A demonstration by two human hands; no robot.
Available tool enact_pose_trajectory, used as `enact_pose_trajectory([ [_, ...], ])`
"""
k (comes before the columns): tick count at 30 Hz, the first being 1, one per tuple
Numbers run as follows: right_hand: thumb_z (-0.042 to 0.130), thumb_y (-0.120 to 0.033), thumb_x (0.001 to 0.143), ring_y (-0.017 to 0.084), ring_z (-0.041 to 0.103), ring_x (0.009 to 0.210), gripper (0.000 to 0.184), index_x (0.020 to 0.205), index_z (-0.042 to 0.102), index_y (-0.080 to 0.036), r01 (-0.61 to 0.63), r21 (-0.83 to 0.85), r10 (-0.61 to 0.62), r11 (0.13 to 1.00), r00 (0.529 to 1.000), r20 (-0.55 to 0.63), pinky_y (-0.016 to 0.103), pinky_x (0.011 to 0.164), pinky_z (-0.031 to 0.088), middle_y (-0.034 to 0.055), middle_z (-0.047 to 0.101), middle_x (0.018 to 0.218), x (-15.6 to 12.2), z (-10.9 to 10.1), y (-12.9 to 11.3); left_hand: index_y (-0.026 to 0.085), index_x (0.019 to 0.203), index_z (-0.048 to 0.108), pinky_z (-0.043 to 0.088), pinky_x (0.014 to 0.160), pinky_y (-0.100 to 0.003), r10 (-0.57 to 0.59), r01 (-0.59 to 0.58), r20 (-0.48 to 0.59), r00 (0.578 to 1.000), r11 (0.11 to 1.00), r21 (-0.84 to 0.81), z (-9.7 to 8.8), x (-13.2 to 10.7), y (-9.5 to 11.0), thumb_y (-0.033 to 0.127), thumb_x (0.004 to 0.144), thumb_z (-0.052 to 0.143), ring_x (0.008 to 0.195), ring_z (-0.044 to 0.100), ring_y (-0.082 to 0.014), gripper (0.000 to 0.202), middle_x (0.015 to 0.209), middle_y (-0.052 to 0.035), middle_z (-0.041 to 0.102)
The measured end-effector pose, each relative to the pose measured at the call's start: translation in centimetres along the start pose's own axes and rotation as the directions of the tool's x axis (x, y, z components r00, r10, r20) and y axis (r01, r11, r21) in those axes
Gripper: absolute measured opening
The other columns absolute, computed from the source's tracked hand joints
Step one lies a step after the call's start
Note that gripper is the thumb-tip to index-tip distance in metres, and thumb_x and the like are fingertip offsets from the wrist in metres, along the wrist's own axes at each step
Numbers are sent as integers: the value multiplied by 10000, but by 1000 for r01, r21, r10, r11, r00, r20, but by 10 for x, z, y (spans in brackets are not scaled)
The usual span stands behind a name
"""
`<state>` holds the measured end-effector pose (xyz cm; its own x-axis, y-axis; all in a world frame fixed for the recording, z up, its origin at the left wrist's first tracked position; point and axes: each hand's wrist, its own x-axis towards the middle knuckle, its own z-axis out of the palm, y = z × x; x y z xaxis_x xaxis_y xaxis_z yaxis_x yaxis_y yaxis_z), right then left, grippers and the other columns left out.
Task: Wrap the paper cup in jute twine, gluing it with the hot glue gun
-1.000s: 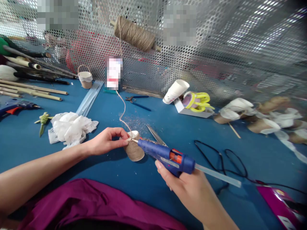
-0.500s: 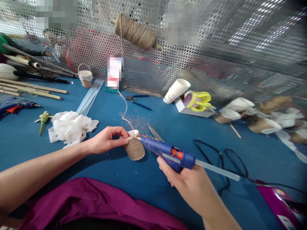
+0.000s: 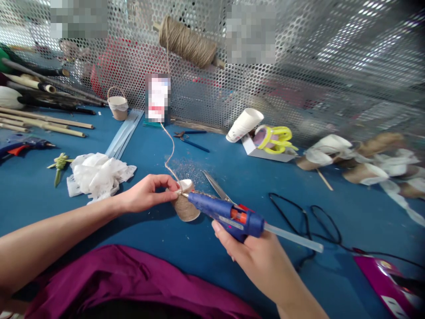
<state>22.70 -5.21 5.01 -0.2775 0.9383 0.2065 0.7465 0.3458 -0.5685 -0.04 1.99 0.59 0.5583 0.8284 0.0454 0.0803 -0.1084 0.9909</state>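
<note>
My left hand (image 3: 154, 192) is closed on the rim of a small paper cup (image 3: 186, 209) wrapped in brown twine, which lies tilted on the blue table. A loose length of twine (image 3: 171, 153) runs from the cup's rim back toward the phone. In my right hand (image 3: 255, 252) is a blue glue gun (image 3: 229, 212), with a clear glue stick (image 3: 295, 239) sticking out of its rear. The gun's metal nozzle touches or nearly touches the twine at the rim, beside my left fingertips. Scissors (image 3: 217, 186) lie just behind the gun, partly hidden by it.
A twine spool (image 3: 187, 43) hangs on the perforated metal screen. White lace (image 3: 99, 175), pliers (image 3: 192, 141), a small twine basket (image 3: 118, 107) and a second glue gun (image 3: 25, 145) lie around. On the right are a black cord (image 3: 307, 217) and several wrapped cups (image 3: 361, 173).
My right hand has moved the glue gun slightly left, bringing its nozzle along the rim closer to my left fingers. More of the scissors shows. My left hand stays on the cup.
</note>
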Motion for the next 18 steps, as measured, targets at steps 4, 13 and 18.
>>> enact_pose_trajectory([
  [4,486,-374,830,175,590,486,255,714,634,-202,-48,-8,48,999,999,15,275,471,482,-5,559,455,0,-2,2,118,748,546,410,794,-297,10,-10,2,1000,1000,4,0,1,0,251,790,561,888,527,-161,141,849,-48,592],
  [13,470,-399,814,187,604,505,349,522,505,-212,-126,-49,125,991,992,-19,310,551,497,31,590,499,5,-7,9,117,749,544,412,774,-283,10,-9,16,1000,1000,-22,-1,0,0,252,792,561,838,527,-147,143,834,-41,589],
  [18,449,-425,803,174,550,434,341,547,512,-208,-203,-51,204,978,979,3,308,495,462,14,532,431,8,-7,9,113,758,542,402,762,-278,-6,6,20,1000,1000,-18,-1,0,2,254,795,555,828,523,-145,146,853,-49,583],
])
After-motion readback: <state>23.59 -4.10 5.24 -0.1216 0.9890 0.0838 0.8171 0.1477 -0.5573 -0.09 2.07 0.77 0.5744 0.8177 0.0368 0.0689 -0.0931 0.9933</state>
